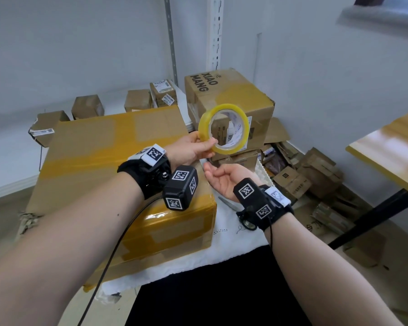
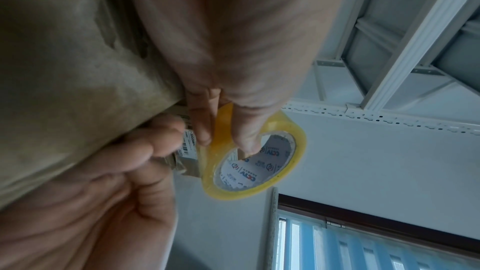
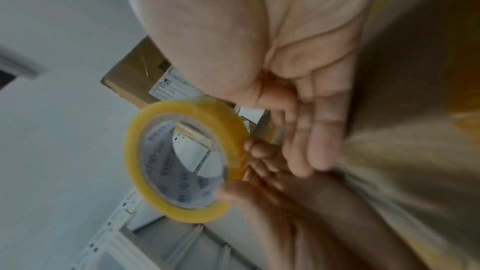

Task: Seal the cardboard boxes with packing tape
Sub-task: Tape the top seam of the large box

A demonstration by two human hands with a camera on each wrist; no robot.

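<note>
Head view only: scissors [image 1: 231,204] beside big box [image 1: 118,175].
Left hand [image 1: 189,149]: pinches tape roll [image 1: 224,129].
Right hand [image 1: 224,180]: loosely curled, empty, below roll.

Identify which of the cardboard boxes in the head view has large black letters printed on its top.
The tall box at the back right, behind the tape roll; it reads "XIAO MANG". The others show only tape or small labels.
</note>
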